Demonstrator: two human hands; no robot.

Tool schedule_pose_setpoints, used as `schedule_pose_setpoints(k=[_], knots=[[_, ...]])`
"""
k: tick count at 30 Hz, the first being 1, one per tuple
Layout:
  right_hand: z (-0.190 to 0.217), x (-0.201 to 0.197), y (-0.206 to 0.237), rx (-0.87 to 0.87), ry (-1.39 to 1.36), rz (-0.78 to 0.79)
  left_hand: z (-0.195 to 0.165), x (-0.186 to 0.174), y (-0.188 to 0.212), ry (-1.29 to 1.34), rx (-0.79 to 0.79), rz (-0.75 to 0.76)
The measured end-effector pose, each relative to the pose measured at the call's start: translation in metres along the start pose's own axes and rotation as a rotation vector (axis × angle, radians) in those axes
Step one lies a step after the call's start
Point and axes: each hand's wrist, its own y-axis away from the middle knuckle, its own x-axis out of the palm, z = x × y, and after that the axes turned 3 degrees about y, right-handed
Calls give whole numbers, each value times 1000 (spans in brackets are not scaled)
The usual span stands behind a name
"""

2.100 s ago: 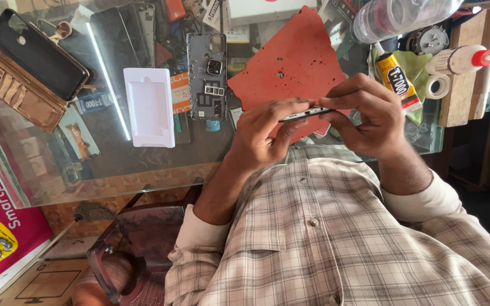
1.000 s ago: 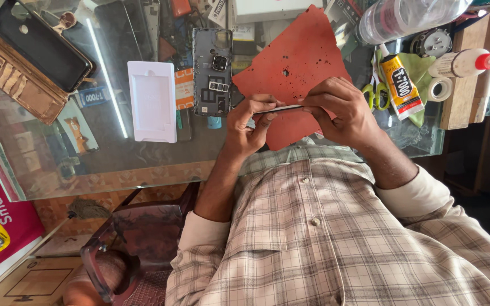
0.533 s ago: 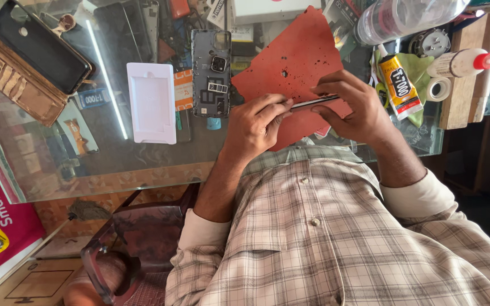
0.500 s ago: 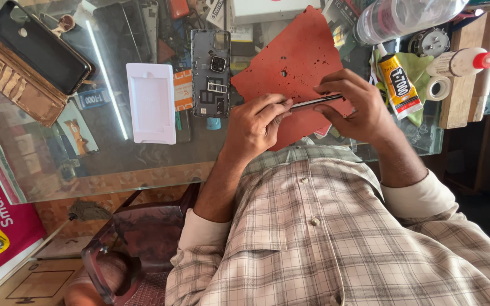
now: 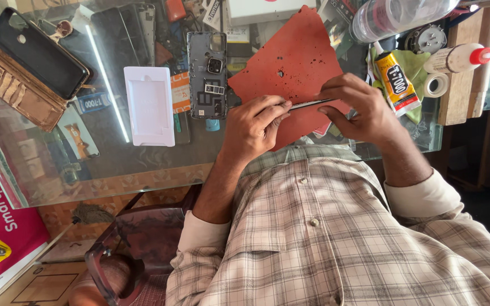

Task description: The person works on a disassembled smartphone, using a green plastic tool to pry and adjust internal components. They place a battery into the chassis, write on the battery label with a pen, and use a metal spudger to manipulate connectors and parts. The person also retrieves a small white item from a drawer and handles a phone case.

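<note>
1. A glass-topped counter (image 5: pixel 143 170) carries everything; both hands work above the edge nearest the person's checked shirt (image 5: pixel 324 238).
2. A torn rust-red rubber work mat (image 5: pixel 296 62) lies on the glass directly beyond and under both hands.
3. A black smartphone in an open brown wallet case (image 5: pixel 29 73) lies well apart from the hands, far out past the left hand.
4. A white rectangular plastic tray (image 5: pixel 149 106) lies on the glass beyond the left hand, near it but apart.
5. An opened grey phone body with its back cover off (image 5: pixel 207 73) lies between that tray and the mat, just past the left hand's knuckles.
6. The left hand (image 5: pixel 252 129) is closed, thumb and fingertips pinching one end of a thin dark flat phone part (image 5: pixel 308 104) seen edge-on.
7. The right hand (image 5: pixel 358 107) curls closed around the other end of the same part, which bridges the gap between both hands above the mat.
8. A yellow-and-black tube of glue (image 5: pixel 395 82) lies just beyond the right hand, resting on a green cloth (image 5: pixel 418 62).
9. A small white roll of tape (image 5: pixel 436 84) sits beside the tube, farther out from the right hand.
</note>
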Motion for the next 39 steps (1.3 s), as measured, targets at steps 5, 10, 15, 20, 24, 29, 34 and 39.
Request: schedule_pose_setpoints(k=[5, 10, 15, 20, 24, 29, 34, 39], knots=[[-1, 7, -6, 32, -17, 6, -2, -1, -2, -12, -6, 6], [3, 3, -6, 16, 2, 21, -6, -6, -6, -66, -19, 60], [9, 15, -10, 59, -24, 12, -11, 1, -9, -214, 41, 129], [11, 10, -7, 47, -37, -89, -11, 14, -9, -258, 17, 143], [18, 0, 4, 149, -355, -274, -12, 11, -2, 86, -39, -17], [31, -5, 6, 67, -214, -323, -7, 14, 4, 388, -75, -72], [51, -11, -6, -2, -36, -261, 6, 26, 22, 520, -117, -79], [61, -11, -19, -8, -126, -250, 25, 49, 47, 729, -232, -205]])
